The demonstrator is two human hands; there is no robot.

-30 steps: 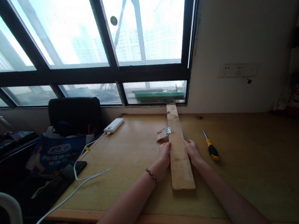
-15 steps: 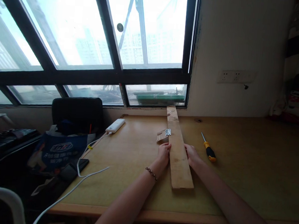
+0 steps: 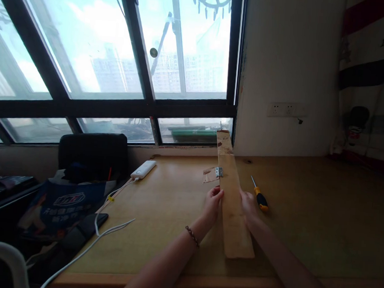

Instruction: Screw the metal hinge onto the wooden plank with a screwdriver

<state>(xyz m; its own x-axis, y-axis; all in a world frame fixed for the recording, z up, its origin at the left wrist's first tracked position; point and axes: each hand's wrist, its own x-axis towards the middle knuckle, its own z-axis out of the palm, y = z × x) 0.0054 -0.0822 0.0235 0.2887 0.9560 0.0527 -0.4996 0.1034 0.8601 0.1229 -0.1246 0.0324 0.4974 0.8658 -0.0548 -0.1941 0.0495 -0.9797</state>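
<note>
A long wooden board point(image 3: 235, 213) points away from me above the table, its far end near the window. My left hand point(image 3: 213, 203) grips its left edge, fingers closed with some tucked underneath. On the opposite edge my right hand point(image 3: 248, 206) is closed around the board, its fingers partly hidden below. A metal hinge point(image 3: 219, 172) sits on the board's left edge, just beyond my left hand. It joins a small wood piece point(image 3: 210, 176) that sticks out to the left. A screwdriver point(image 3: 260, 199) with a yellow and black handle lies right of my right hand.
A white power bank point(image 3: 143, 170) with a white cable point(image 3: 107, 231) lies on the left of the wooden table point(image 3: 159, 234). Beyond the left edge are a black chair point(image 3: 92, 154) and a blue bag point(image 3: 66, 205). A window point(image 3: 185, 51) and wall stand behind.
The view has shifted right and tilted up a little. Both hands still hold the board; its far end looks slightly raised, and the small hinged piece appears at a different angle.
</note>
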